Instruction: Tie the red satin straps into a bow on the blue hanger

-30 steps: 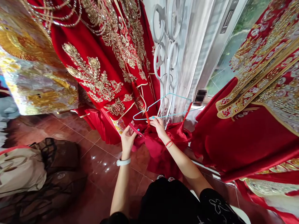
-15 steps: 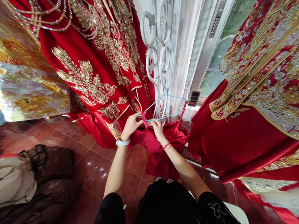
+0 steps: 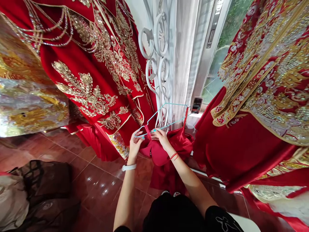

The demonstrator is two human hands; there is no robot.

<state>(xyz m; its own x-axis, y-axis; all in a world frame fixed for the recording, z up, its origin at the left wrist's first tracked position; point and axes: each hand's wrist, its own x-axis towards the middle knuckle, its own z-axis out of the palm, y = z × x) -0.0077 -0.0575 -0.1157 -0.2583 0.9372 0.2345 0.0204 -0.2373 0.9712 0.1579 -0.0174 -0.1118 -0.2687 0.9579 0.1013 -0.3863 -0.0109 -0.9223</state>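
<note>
Left hand [image 3: 135, 143] pinches a red strap [image 3: 147, 130]; right hand [image 3: 162, 139] apparently grips the teal hanger [image 3: 175, 104] at its nine o'clock end. The other strap [image 3: 185, 114], at three o'clock, is already hooked.

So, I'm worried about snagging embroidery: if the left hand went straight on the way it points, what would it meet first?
The left hand holds the teal hanger at its left corner; past that, probably the gold-trimmed edge of the red embroidered robe, though depth is unclear.
</note>
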